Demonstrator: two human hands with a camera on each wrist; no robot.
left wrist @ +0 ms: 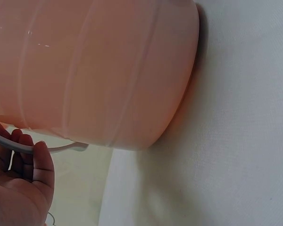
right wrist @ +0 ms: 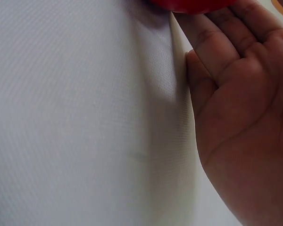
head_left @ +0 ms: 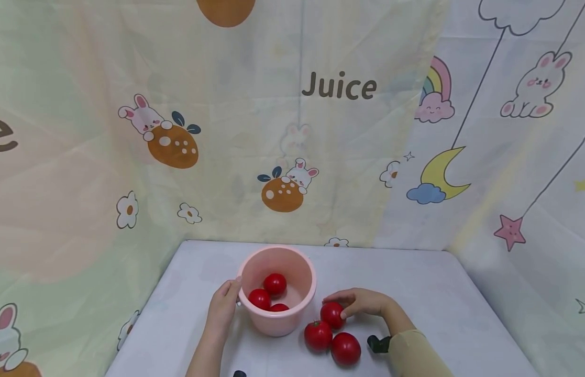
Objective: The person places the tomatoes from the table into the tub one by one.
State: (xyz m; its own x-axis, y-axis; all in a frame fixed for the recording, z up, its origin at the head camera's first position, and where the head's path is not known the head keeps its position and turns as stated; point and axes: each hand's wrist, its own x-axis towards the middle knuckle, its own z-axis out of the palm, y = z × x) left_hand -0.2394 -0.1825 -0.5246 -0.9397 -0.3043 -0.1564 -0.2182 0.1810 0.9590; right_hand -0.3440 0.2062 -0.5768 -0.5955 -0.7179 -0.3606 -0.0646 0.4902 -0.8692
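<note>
A pink bucket [head_left: 278,323] stands on the table with three red tomatoes [head_left: 275,284] visible inside. At its left side my left hand [head_left: 223,303] holds it by the handle; in the left wrist view the fingers curl round that pale handle [left wrist: 66,147]. Right of the bucket lie three more tomatoes close together. My right hand [head_left: 367,302] grips the farthest one [head_left: 332,314], its thumb on the near side and fingers over the far side. The right wrist view shows only the lower edge of this tomato [right wrist: 193,5] by the fingers.
Nearest the gripped tomato are one with a green stem [head_left: 318,335] and another [head_left: 345,349] closer to me. The white table [head_left: 415,277] ends at a printed cloth backdrop [head_left: 226,209]. A dark strap piece [head_left: 379,344] shows at the right wrist.
</note>
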